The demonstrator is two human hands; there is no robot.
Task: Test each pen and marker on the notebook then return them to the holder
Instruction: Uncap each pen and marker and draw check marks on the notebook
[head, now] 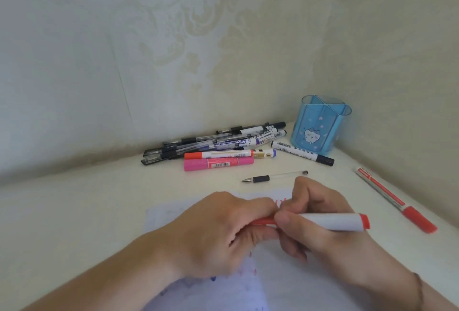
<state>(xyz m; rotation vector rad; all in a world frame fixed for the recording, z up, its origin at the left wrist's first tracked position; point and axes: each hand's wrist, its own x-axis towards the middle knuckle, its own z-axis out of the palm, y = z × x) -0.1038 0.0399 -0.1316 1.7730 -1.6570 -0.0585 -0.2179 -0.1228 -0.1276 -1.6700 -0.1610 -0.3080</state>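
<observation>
My right hand (320,223) grips the white barrel of a red-ended marker (332,222), held level above the notebook (285,286). My left hand (223,231) grips the marker's red cap end (263,222), fingers curled round it. The notebook page carries red and blue scribbles. The blue translucent holder (320,124) with a cartoon face stands in the back right corner, with nothing visible in it. A pile of pens and markers (218,147) lies to its left.
A pink marker (218,163) and an orange-capped one (216,154) lie at the front of the pile. A black-capped marker (303,153) lies by the holder. A clear pen without cap (273,177) lies behind my hands. A red marker (395,199) lies along the right wall.
</observation>
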